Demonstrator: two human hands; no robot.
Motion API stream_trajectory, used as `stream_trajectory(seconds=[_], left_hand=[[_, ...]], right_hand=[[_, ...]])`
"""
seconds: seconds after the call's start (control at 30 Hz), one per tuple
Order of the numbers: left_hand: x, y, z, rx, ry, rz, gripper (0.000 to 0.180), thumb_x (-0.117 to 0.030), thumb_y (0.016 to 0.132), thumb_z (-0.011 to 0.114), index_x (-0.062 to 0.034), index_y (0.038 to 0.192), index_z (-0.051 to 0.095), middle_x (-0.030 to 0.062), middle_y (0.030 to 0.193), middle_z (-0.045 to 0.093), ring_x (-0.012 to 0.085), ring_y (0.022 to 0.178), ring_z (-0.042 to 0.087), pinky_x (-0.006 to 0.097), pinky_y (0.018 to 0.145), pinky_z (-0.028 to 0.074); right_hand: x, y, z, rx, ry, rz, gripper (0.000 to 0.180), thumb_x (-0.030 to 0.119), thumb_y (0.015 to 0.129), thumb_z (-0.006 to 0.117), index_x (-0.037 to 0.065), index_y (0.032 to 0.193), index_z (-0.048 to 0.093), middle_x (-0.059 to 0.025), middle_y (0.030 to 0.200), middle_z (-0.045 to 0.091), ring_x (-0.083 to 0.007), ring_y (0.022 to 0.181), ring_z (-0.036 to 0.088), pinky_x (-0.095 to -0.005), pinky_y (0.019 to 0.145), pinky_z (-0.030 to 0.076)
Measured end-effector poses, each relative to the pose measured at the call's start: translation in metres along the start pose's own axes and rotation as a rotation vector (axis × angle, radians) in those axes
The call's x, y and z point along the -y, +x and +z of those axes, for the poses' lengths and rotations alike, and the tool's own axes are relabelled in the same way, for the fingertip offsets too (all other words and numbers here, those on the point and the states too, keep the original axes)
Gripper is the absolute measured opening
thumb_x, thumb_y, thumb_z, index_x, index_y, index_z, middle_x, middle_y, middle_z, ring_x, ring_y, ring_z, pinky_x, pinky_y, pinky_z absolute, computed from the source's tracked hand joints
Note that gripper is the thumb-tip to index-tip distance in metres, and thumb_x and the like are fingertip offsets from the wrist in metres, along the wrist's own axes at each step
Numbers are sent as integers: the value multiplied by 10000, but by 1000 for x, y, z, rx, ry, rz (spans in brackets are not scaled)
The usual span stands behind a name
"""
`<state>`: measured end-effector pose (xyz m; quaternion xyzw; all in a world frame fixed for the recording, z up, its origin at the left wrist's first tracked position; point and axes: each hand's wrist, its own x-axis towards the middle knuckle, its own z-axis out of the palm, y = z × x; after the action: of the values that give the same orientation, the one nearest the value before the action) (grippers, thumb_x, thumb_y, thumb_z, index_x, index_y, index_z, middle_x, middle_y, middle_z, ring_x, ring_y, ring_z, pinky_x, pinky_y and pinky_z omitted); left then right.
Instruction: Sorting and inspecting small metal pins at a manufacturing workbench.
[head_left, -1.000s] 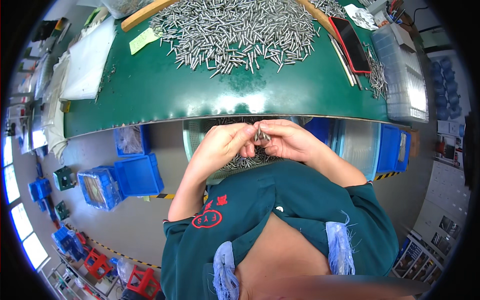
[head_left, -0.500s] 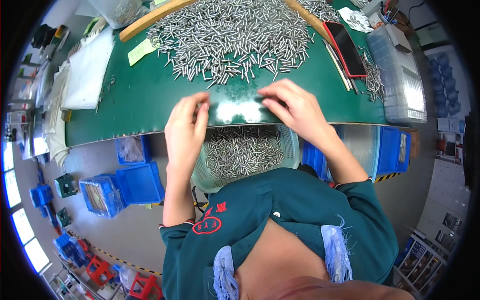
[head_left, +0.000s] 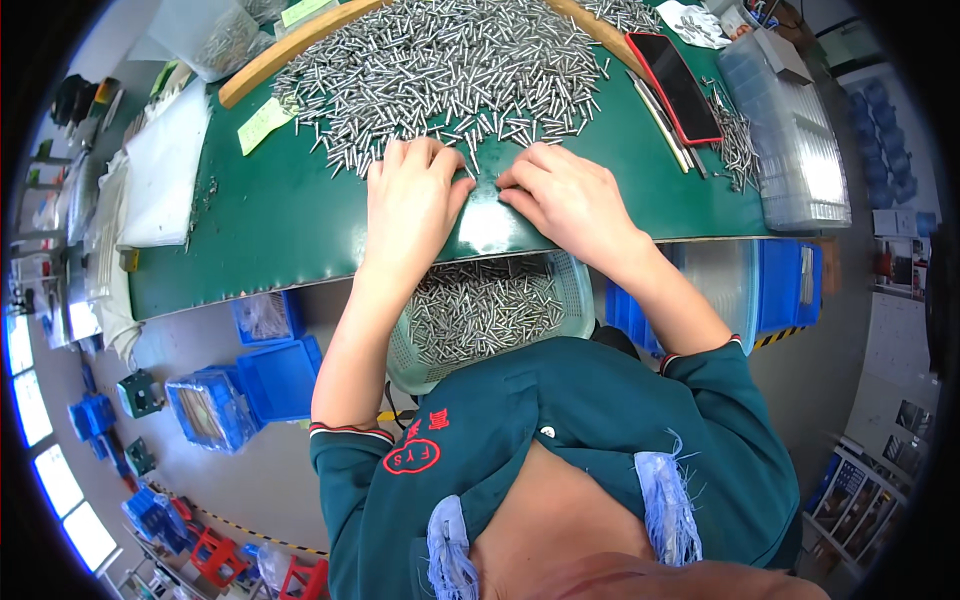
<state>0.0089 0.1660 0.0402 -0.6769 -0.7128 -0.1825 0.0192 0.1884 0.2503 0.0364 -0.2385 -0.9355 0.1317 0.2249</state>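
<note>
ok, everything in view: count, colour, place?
Metal pins: many, silver, on table, in basket
Table: one, green, ahead
Basket: one, pale green, below table edge
Wooden strips: two, tan, flanking heap
Notes: at least two, yellow-green, left of heap
Phone: one, black, red-edged, right of heap
Box stack: one, transparent, table's right
Sheets: count unclear, white, table's left
Bins: several, blue, floor, both sides
Stools: two, red, floor, lower left
Sleeves: two, dark green, upper arms
Left grip: one, bare, by heap's edge
Right grip: one, bare, by heap's edge

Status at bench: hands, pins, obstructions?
Left hand, right hand at near edge of metal pins; grips unclear. Pins heaped on green table. Phone off right, clear of both hands.
</note>
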Motion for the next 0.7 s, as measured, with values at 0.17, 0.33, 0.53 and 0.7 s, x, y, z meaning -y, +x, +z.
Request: stream_trajectory(seconds=[0.17,0.33,0.53,0.7], left_hand=[[3,-18,0,-100,-51,66,258,-193,806,713,-138,1055,671,2,1090,615,239,958,541,375,808,415],[0,-24,-2,-28,-23,39,229,-154,827,687,-141,1055,675,0,1058,629,234,952,547,371,802,415],[-5,-37,-8,-114,-86,-39,191,-146,834,685,-113,1022,681,22,1026,632,247,944,552,368,796,422],[-9,-43,-1,-65,-102,-2,133,-147,828,689,-115,957,683,19,945,614,244,890,545,384,750,412]], right_hand=[[7,-4,2,24,93,11,139,200,803,702,100,884,648,-39,862,581,-231,837,626,-366,714,523],[9,3,14,-20,106,-13,190,207,798,717,99,936,644,-43,887,585,-237,869,624,-368,721,523],[15,0,14,5,127,-12,237,216,812,713,113,1015,649,-45,916,598,-247,853,629,-377,716,517],[13,0,17,63,132,-32,233,201,819,710,109,1025,652,-46,930,602,-249,863,628,-373,724,515]])
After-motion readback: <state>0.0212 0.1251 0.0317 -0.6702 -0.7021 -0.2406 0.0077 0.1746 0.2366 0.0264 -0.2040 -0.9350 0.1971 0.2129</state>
